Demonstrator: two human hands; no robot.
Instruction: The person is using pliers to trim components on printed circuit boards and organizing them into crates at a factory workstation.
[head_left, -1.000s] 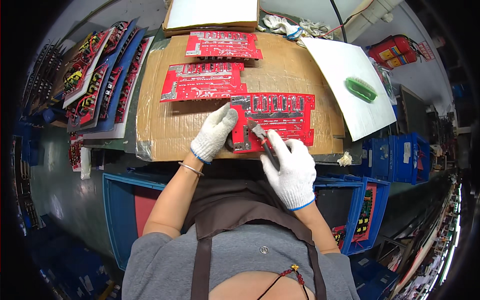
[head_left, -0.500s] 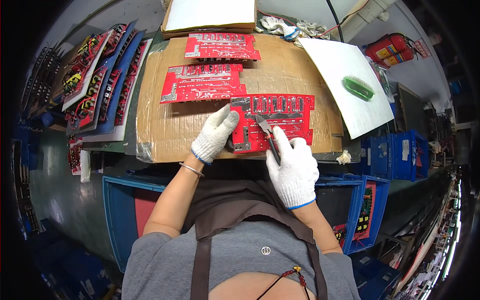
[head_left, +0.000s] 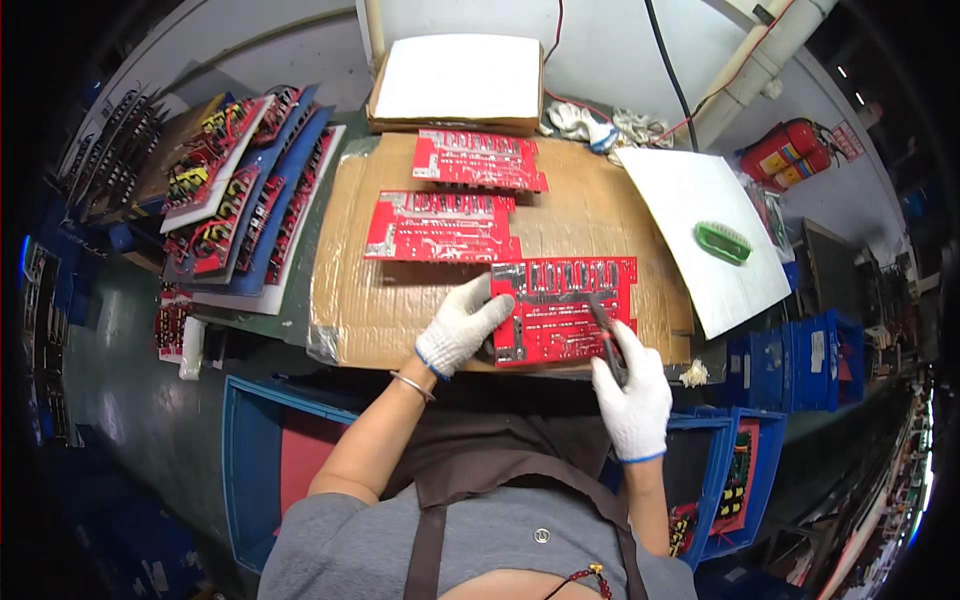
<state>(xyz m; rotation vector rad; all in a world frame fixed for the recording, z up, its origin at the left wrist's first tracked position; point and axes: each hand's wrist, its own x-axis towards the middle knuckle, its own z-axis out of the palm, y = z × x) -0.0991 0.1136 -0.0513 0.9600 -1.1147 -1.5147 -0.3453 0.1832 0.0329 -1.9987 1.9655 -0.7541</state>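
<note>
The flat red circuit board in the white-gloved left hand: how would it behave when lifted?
The flat red circuit board would probably stay stiff, showing no bend in the left hand. Its exposed silvery traces suggest it may scratch easily.

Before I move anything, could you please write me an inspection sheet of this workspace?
Surface: brown cardboard lies under the boards.
Work items: red circuit board at the front; two more red boards lie behind it.
Clutter: green brush on a white sheet; white gloves at the back.
Hands: gloved left hand grips the front board's left side; gloved right hand holds a dark hand tool over it, contact unclear.
Cables: black cable at the back.
Surroundings: red fire extinguisher and blue crates right; stacked circuit boards left.
</note>
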